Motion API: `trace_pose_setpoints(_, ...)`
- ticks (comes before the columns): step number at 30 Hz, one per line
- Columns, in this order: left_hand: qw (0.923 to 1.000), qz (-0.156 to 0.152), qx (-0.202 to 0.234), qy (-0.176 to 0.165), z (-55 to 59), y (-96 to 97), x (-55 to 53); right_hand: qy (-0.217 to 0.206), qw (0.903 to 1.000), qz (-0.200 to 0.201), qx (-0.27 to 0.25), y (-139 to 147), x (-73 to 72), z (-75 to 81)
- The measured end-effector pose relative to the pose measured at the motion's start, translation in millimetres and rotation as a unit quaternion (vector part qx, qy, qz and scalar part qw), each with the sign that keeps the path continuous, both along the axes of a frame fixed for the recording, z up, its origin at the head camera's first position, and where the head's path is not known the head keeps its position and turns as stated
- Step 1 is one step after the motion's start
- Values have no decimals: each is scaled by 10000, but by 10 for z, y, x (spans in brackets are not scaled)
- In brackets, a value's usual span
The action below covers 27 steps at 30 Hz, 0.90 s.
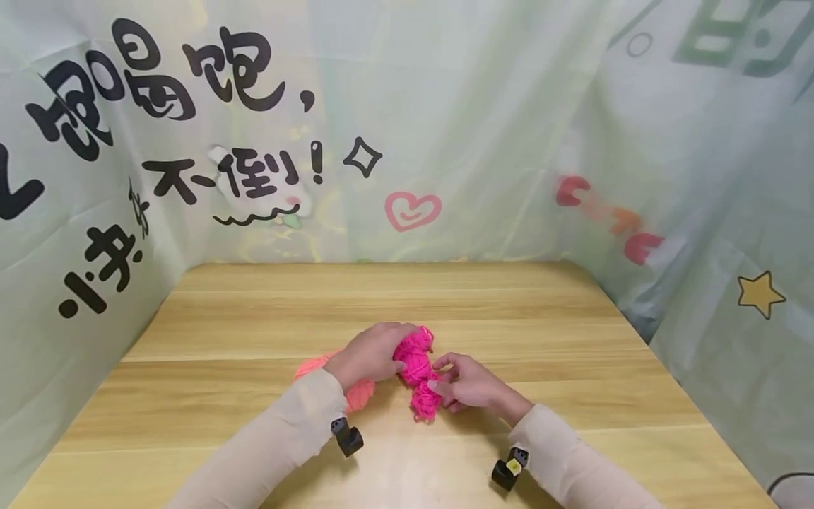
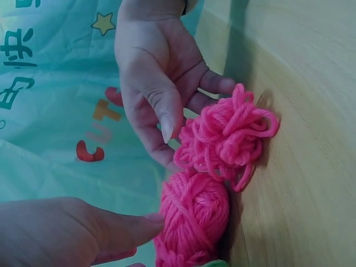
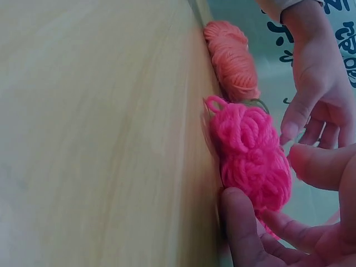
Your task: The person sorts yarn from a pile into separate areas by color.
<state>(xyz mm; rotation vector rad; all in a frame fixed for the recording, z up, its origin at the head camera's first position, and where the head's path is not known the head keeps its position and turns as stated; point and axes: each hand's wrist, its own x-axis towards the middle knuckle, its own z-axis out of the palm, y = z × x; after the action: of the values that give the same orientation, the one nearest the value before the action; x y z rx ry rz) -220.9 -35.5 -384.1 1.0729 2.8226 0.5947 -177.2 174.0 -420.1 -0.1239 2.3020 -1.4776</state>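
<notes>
A bright pink skein of yarn, bunched into lumps with loose loops at its near end, lies on the wooden table. My left hand holds its far part, the thumb on the near left side and the other fingers partly hidden beyond it. Around the near, loopy lump curl the fingers of my right hand, with the thumb close against its side. A bit of green shows by the pink yarn in the left wrist view. Coral-orange yarn lies beside it, partly covered by the left forearm in the head view.
The light wooden table is bounded by printed cloth at the back and both sides. Small dark cameras sit at both wrists. A dark curved edge shows at the lower right.
</notes>
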Motion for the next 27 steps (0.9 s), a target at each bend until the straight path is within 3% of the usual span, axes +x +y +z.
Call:
trace_pose_setpoints(5,9996,-61,-258,-17,-51,49,-14,-26,10000,71,-18,-21,22,-20)
trace_pose_setpoints(11,9989,161,-391,-175,-99,73,-24,-9,9999,87,75,-36,22,-9)
trace_pose_setpoints(27,9964,362,-748,-188,-109,127,-31,94,9988,465,150,-37,13,20)
